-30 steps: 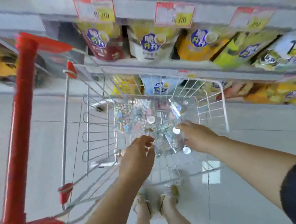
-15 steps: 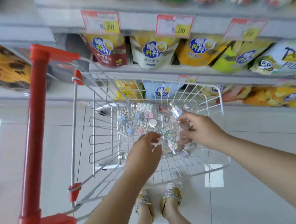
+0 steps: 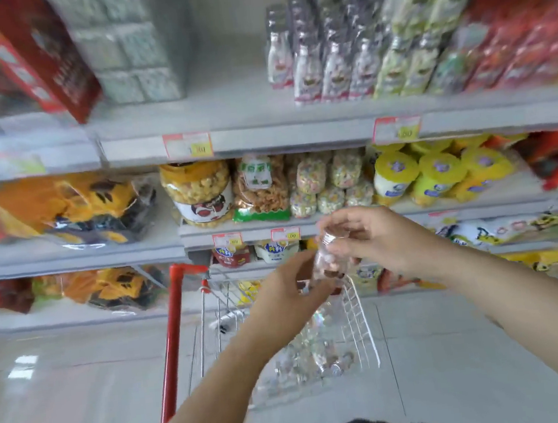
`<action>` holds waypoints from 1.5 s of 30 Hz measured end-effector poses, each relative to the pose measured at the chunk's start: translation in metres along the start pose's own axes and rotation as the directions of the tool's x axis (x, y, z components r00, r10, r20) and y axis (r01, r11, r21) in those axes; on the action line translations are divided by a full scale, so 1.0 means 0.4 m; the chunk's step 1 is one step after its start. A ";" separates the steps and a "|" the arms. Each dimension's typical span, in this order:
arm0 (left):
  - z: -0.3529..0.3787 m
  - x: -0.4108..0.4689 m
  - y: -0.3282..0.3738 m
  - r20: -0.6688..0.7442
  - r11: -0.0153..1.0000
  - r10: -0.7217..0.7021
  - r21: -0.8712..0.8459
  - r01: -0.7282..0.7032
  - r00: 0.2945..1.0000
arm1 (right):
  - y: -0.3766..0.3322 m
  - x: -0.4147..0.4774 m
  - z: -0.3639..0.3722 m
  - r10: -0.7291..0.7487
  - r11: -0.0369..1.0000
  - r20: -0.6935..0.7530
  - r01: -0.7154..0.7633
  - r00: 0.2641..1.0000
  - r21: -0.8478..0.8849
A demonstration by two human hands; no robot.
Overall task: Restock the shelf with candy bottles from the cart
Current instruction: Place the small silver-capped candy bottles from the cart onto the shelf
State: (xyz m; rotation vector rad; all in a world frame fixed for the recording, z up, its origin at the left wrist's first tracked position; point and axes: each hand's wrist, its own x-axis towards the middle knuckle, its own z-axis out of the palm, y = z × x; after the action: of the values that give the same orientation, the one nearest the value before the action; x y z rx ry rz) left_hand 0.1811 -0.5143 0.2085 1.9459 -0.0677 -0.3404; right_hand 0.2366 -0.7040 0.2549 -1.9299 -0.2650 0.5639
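Candy bottle (image 3: pixel 326 261) up over the cart (image 3: pixel 361 319), near side of the shelf (image 3: pixel 204 231). Cap end pinched in right hand (image 3: pixel 377 239); left hand (image 3: pixel 286 293) at the base, grip too blurry to call. Risk: slipping back down from such a fingertip hold.

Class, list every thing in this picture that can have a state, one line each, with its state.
candy bottle: capped, held above the cart by both hands.
left hand: holds the bottle's lower end.
right hand: pinches the bottle near its cap.
cart: holds loose bottles.
shelf bottles: stacked in two rows.
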 end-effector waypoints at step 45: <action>-0.342 0.580 0.246 -0.123 0.934 0.211 0.316 -0.163 0.970 | -0.226 0.314 -0.126 -0.157 0.495 -0.273 -0.164 0.949 -0.854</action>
State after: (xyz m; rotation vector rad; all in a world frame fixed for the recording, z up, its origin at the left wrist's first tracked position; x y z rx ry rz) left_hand 0.4508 -0.4779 0.2990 2.2445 -0.2144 -0.0503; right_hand 0.3766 -0.6529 0.3202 -2.9962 -0.3844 0.0510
